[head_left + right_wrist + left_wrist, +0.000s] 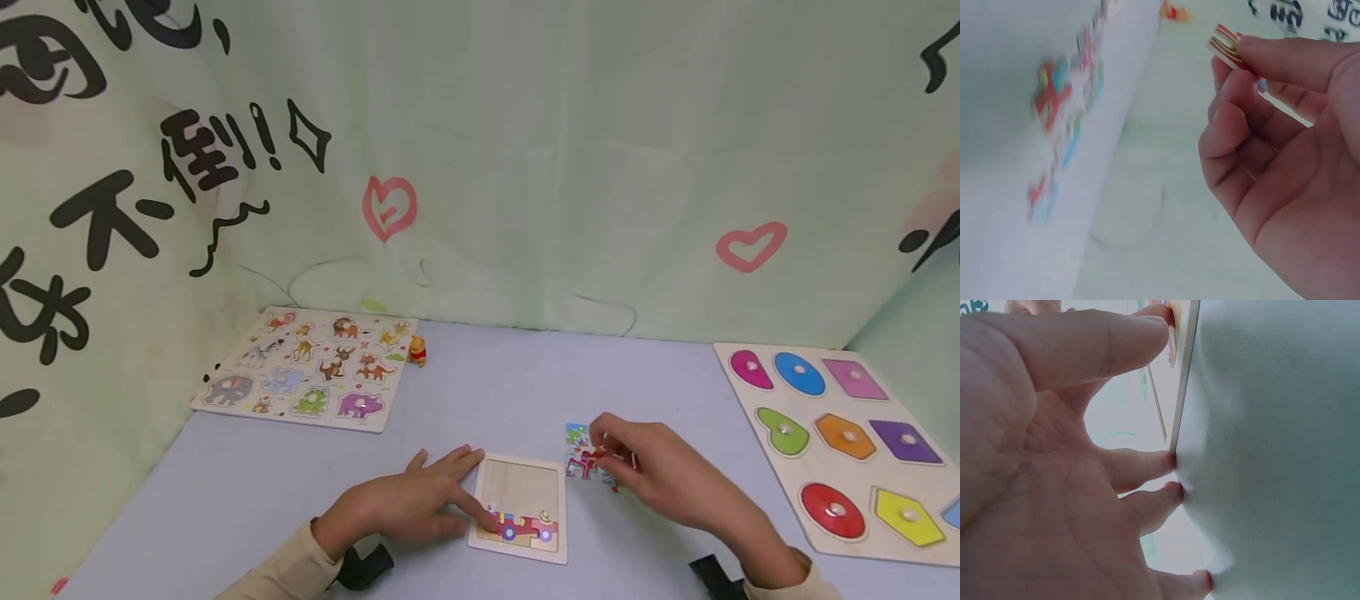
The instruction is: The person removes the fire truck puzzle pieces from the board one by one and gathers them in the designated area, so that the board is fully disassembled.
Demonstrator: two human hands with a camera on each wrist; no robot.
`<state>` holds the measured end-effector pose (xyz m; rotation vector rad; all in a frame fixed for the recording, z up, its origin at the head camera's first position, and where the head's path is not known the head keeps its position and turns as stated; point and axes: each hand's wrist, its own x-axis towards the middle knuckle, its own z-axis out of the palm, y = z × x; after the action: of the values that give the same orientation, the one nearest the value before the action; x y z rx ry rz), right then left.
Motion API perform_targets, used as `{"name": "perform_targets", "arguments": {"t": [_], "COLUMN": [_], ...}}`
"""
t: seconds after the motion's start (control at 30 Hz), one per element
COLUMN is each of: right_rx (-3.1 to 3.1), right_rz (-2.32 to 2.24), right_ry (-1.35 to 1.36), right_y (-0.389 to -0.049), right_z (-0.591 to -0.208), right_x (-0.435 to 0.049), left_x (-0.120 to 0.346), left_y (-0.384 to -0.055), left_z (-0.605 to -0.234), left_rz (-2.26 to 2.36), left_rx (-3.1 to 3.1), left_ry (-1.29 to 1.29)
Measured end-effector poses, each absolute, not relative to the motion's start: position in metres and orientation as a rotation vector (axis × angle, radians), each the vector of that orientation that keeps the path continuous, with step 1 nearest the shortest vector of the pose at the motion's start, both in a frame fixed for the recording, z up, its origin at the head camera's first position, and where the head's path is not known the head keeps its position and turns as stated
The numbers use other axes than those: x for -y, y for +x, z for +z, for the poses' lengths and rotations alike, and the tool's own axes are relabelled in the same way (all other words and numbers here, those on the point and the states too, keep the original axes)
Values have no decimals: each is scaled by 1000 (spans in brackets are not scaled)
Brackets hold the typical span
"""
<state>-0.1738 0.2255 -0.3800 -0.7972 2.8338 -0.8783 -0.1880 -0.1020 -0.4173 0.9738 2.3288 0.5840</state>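
Right hand (1291,150) pinches a piece (1227,50), striped in wrist view only.

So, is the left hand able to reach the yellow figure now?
Probably yes: only tabletop shows between the left hand and the yellow figure, though the hand touches the puzzle tray.

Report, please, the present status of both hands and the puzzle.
Left hand touching puzzle board, partly filled. Right hand pinching one piece near loose pieces. No obstruction seen.
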Motion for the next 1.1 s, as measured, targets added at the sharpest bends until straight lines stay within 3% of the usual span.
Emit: {"name": "perform_targets", "arguments": {"t": [0.37, 1.1], "right_rx": [-2724, -2787], "right_rz": [-750, -675], "right_ry": [-526, -573], "right_y": [-189, -195], "right_z": [-400, -418], "right_x": [-300, -290], "left_x": [102, 102], "left_y": [-190, -189], "left_z": [-415, -416], "left_rz": [590, 605], "left_rx": [-2332, -2318], "left_ry": [985, 959]}}
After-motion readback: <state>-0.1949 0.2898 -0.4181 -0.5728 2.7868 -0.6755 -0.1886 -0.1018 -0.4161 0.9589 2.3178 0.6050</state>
